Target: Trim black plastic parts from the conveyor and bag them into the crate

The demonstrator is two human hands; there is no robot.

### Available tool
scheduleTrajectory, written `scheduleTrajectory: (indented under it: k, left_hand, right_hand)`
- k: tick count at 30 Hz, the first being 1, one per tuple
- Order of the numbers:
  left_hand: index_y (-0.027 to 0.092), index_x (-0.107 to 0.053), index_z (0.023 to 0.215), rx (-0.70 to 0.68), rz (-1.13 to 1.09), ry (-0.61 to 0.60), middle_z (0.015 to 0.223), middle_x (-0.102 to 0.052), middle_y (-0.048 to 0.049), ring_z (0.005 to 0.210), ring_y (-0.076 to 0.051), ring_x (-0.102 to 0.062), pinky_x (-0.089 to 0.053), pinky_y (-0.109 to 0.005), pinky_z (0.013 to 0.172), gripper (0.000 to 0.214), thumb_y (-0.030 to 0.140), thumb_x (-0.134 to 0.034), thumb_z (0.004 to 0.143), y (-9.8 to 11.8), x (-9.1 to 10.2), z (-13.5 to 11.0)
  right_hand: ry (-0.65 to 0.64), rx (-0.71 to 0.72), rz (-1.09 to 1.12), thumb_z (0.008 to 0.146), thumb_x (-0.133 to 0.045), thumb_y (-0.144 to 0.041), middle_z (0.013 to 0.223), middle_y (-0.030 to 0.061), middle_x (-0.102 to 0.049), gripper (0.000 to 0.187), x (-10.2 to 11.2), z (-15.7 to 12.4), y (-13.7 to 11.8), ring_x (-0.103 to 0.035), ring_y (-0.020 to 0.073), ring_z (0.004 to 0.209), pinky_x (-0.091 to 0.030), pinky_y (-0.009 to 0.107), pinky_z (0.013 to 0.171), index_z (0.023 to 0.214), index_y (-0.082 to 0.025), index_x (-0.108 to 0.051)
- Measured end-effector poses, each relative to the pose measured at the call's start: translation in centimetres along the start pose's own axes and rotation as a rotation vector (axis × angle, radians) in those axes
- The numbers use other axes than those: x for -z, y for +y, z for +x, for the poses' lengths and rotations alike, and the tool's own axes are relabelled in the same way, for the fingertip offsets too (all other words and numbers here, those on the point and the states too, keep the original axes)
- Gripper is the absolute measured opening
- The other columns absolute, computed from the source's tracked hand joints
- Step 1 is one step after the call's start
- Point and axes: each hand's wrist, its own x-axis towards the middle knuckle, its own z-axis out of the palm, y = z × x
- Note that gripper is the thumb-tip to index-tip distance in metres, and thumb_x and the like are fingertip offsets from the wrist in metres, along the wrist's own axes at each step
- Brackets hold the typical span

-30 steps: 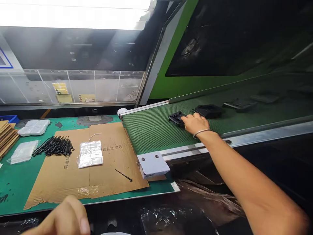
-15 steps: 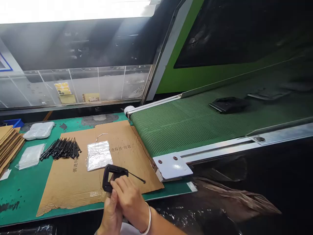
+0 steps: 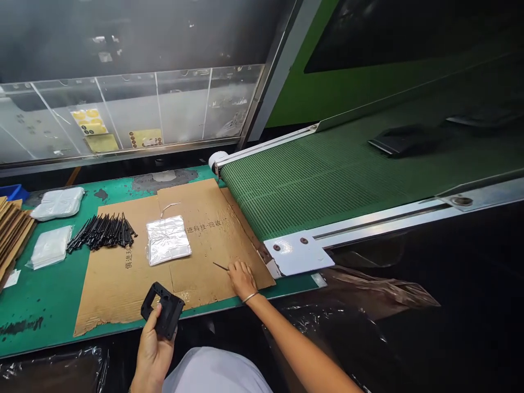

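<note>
My left hand (image 3: 152, 349) grips a flat black plastic frame part (image 3: 162, 309) by its lower edge, just in front of the table's near edge. My right hand (image 3: 241, 278) rests on the brown cardboard sheet (image 3: 123, 278), fingers pinched on the end of a single thin black pin (image 3: 221, 266). A silver bracelet circles the right wrist. A pile of the same black pins (image 3: 102, 232) lies at the cardboard's far left. A small shiny plastic bag (image 3: 167, 240) sits in the middle of the cardboard.
A green conveyor belt (image 3: 311, 180) slopes up to the right, with black plastic parts (image 3: 403, 139) on it. White plastic bags (image 3: 57, 203) and stacked cardboard (image 3: 12, 234) lie at the left on the green table (image 3: 36, 295). Black plastic film hangs below.
My right hand brought a black part from the belt to the table. The left hand now holds the part alone, and the right hand has reached out to the loose pin on the cardboard.
</note>
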Motion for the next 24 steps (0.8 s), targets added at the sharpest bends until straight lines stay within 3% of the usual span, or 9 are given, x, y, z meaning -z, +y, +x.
scheduleTrajectory:
  k: [6,12,17,21,24]
  left_hand:
    - [0.015,-0.057,0.086,0.039,-0.054,-0.048,0.066,-0.066,-0.0027,0.054,-0.013,-0.062,-0.047,-0.022,0.047,0.015,0.007,-0.054,0.074,0.6,-0.2,-0.3]
    - [0.015,-0.056,0.076,0.014,-0.086,0.011,0.062,-0.064,-0.0007,0.052,-0.012,-0.060,-0.046,-0.022,0.048,0.011,0.005,-0.053,0.073,0.3,0.0,1.4]
    - [0.016,-0.054,0.074,0.017,-0.098,0.064,0.059,-0.064,0.0006,0.048,-0.010,-0.059,-0.044,-0.022,0.046,0.011,0.006,-0.050,0.077,-0.1,0.3,1.7]
    - [0.016,-0.057,0.077,0.036,-0.076,0.052,0.061,-0.065,0.0001,0.049,-0.011,-0.059,-0.045,-0.022,0.045,0.010,0.009,-0.050,0.078,-0.3,-0.2,1.3]
    - [0.017,-0.058,0.077,0.019,-0.073,0.035,0.062,-0.066,0.0002,0.050,-0.012,-0.060,-0.045,-0.023,0.046,0.011,0.009,-0.050,0.078,-0.3,-0.5,1.1]
  right_hand:
    - [-0.073,-0.036,0.082,0.090,-0.027,-0.017,0.073,0.0060,-0.059,0.025,-1.3,0.0,-2.6,-0.055,0.0162,0.068,-0.034,0.023,0.060,0.084,-0.014,-0.050]
    - [-0.115,-0.133,0.109,0.091,-0.028,-0.020,0.096,0.0115,-0.061,0.026,-1.6,0.4,-5.9,-0.056,0.0185,0.088,-0.036,0.024,0.068,0.095,-0.014,-0.053]
    - [-0.245,-0.240,0.149,0.088,-0.036,-0.040,0.082,0.0164,-0.065,0.039,-1.9,1.4,-9.4,-0.061,0.0248,0.079,-0.040,0.029,0.063,0.082,-0.012,-0.063]
    - [-0.286,-0.336,0.217,0.081,-0.045,-0.029,0.087,0.0212,-0.064,0.028,-1.9,2.8,-10.5,-0.061,0.0281,0.084,-0.041,0.031,0.066,0.078,-0.009,-0.065]
    - [-0.307,-0.351,0.328,0.074,-0.047,-0.018,0.085,0.0199,-0.064,0.018,-1.4,3.2,-10.1,-0.061,0.0276,0.082,-0.042,0.030,0.064,0.072,-0.010,-0.063]
